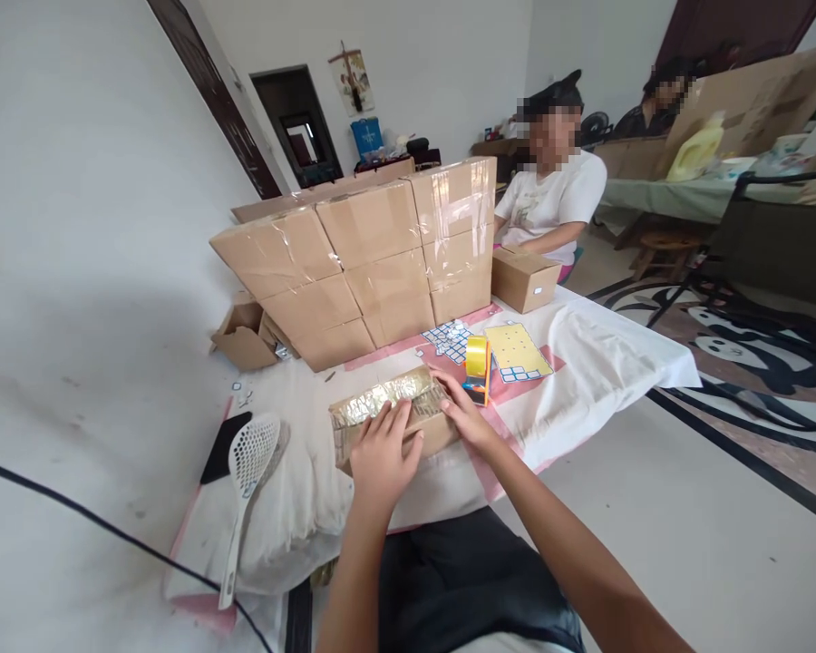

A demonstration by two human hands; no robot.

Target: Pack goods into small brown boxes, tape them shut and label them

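Note:
A small cardboard box (442,435) with its top open lies before me near the table's front edge. Shiny gold-clear packets (381,399) fill it in rows. My left hand (386,444) rests over the near side of the box, its fingers stretched across the packets and the near flap. At the right end, my right hand (461,408) grips the box, thumb over the near corner and fingers along the far edge. Just right of that hand stands a tape dispenser (477,367) with a yellow roll.
Stacked, taped cartons (381,263) form a wall behind the box. A person (550,199) sits beyond, beside a closed carton (527,277). Blue-edged labels (449,340) and a yellow sheet (517,352) lie on the cloth. A white slotted scoop (253,453) is at left.

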